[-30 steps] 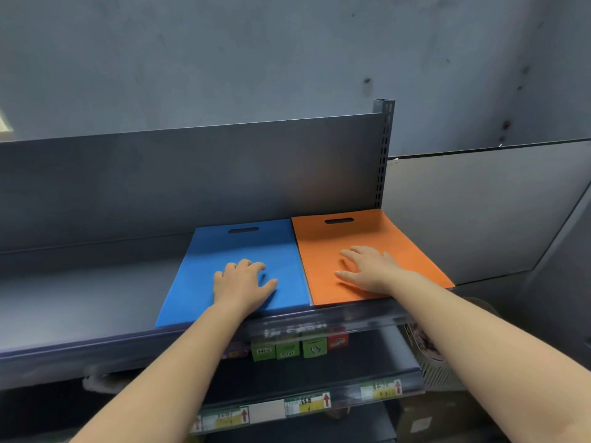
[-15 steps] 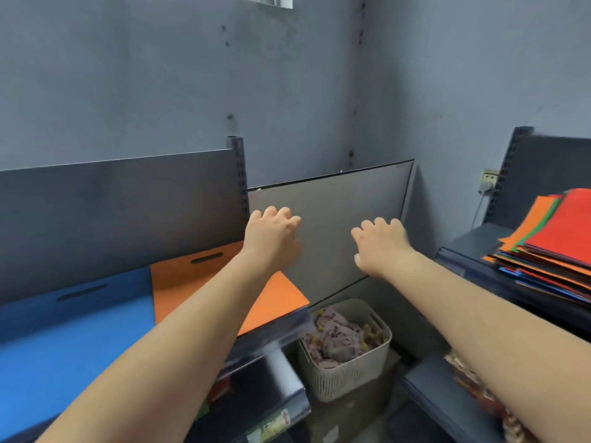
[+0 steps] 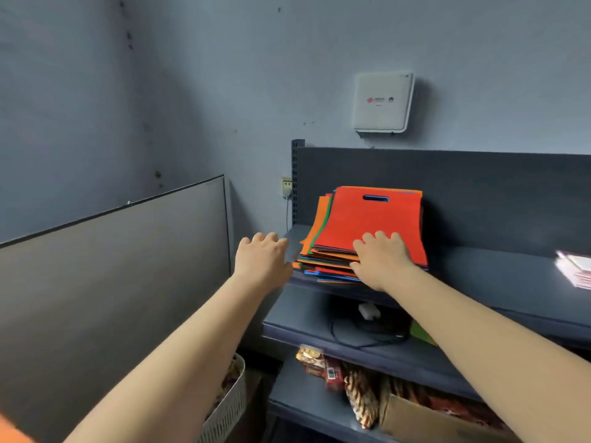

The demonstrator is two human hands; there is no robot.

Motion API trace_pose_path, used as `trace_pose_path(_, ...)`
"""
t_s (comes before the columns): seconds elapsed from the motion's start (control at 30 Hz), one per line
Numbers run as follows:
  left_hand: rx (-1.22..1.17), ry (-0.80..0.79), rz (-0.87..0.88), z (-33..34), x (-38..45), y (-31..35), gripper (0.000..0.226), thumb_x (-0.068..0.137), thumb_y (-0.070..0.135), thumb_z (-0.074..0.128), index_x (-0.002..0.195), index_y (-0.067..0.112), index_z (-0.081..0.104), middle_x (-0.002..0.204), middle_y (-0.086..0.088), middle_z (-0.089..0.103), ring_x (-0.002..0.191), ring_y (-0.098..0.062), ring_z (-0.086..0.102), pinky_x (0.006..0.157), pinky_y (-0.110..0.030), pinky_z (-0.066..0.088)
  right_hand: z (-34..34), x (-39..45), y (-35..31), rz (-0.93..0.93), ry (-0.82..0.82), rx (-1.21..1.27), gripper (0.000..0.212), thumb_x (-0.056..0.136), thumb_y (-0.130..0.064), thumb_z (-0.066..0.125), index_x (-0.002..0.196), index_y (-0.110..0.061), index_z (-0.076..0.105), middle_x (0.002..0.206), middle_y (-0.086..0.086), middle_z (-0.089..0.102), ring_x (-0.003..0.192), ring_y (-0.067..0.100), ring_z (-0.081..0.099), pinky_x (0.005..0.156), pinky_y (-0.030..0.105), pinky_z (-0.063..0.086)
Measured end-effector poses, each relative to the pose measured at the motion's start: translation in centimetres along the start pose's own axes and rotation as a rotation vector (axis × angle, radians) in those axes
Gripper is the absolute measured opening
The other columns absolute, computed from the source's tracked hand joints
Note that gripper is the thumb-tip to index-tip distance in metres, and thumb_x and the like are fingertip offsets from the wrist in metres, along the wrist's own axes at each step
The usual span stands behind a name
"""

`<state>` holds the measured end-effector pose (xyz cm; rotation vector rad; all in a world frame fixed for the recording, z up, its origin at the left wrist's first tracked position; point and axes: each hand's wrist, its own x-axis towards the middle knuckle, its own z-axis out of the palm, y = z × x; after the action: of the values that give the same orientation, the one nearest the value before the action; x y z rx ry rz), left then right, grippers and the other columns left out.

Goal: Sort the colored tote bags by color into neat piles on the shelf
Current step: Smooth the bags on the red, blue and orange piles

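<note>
Stack of tote bags [image 3: 355, 251]: mixed colours, lying flat on the upper shelf [image 3: 473, 266] at its left end, against the dark back panel [image 3: 479, 193].
Top bag [image 3: 367, 219]: red, handle cut-out toward the back panel, blue showing through the slot.
Lower layers: orange, green, blue and red edges fan out unevenly at the left and front of the stack; the lowest ones jut past the shelf's front lip.
Right hand [image 3: 382, 259]: fingers spread and nearly straight, laid over the front corner of the red top bag; whether the palm presses down or only rests on it cannot be told. It pinches nothing.
Left hand [image 3: 262, 257]: fingers loose and apart, holding nothing, just left of the stack's left edge, close to it but not clearly touching.
Shelf edges: a slotted upright post [image 3: 295, 183] stands at the shelf's left rear corner, just behind the stack.
Open room: bare shelf stretches right of the stack as far as a pale, blurred stack of paper [image 3: 575, 270] at the frame's right edge.
Left side: a tilted grey panel [image 3: 121, 266] lies beyond the left forearm, well apart from the bags.
Below: a lower shelf [image 3: 319, 321] with a black cable; under it, packaged goods and a cardboard box [image 3: 425, 420].
Wall: a white box [image 3: 382, 102] hangs above the back panel.
Bottom left: a white slatted basket [image 3: 227, 407].
</note>
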<state>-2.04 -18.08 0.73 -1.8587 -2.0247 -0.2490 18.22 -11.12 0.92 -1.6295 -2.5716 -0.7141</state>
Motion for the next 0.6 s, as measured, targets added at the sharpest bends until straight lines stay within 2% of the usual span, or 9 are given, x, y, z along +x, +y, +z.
trace_pose_path(0.3, -0.133, -0.04, 0.222, 6.6, 11.7, 4.7, 0.04, 0.093, 0.039, 0.045, 0.128, 0.021, 0.051, 0.126, -0.002, 0.053, 0.117, -0.026, 0.047, 0.09, -0.036, 0.036, 6.0, 3.7, 6.4, 0.228, -0.092, -0.029, 0.042, 0.101, -0.043, 0.028, 0.129, -0.018, 0.045, 0.128, 0.004, 0.05, 0.116, 0.026, 0.047, 0.088, 0.039, 0.037)
trace_pose_path(0.37, -0.194, -0.06, 0.245, 8.1, 13.6, 5.7, 0.038, 0.094, 0.037, 0.043, 0.127, 0.02, 0.053, 0.126, -0.002, 0.054, 0.117, -0.027, 0.047, 0.09, -0.036, 0.036, 7.3, 4.5, 7.2, 0.287, -0.128, 0.081, 0.04, 0.102, -0.042, 0.029, 0.13, -0.019, 0.047, 0.128, 0.003, 0.051, 0.116, 0.024, 0.049, 0.087, 0.038, 0.039)
trace_pose_path(0.47, -0.265, -0.12, 0.261, 10.1, 15.7, 7.0, 0.036, 0.094, 0.037, 0.041, 0.122, 0.019, 0.056, 0.122, -0.004, 0.055, 0.116, -0.028, 0.047, 0.091, -0.037, 0.036, 9.3, 5.4, 8.3, 0.447, -0.174, 0.401, 0.04, 0.099, -0.043, 0.039, 0.131, -0.021, 0.05, 0.13, 0.001, 0.051, 0.117, 0.023, 0.049, 0.089, 0.036, 0.044)
trace_pose_path(0.57, -0.329, -0.125, 0.267, 11.6, 17.1, 7.9, 0.036, 0.095, 0.041, 0.043, 0.118, 0.019, 0.059, 0.116, -0.004, 0.056, 0.114, -0.027, 0.049, 0.092, -0.035, 0.036, 10.8, 6.3, 9.3, 0.665, -0.118, 0.597, 0.053, 0.092, -0.045, 0.054, 0.132, -0.01, 0.049, 0.133, 0.008, 0.048, 0.122, 0.029, 0.045, 0.094, 0.037, 0.044)
trace_pose_path(0.6, -0.362, -0.115, 0.272, 12.0, 17.4, 8.2, 0.036, 0.095, 0.041, 0.043, 0.116, 0.019, 0.061, 0.113, -0.004, 0.057, 0.112, -0.026, 0.05, 0.089, -0.033, 0.037, 11.2, 6.6, 9.7, 0.743, -0.114, 0.638, 0.059, 0.09, -0.048, 0.058, 0.129, -0.005, 0.048, 0.131, 0.012, 0.049, 0.12, 0.031, 0.047, 0.09, 0.036, 0.045)
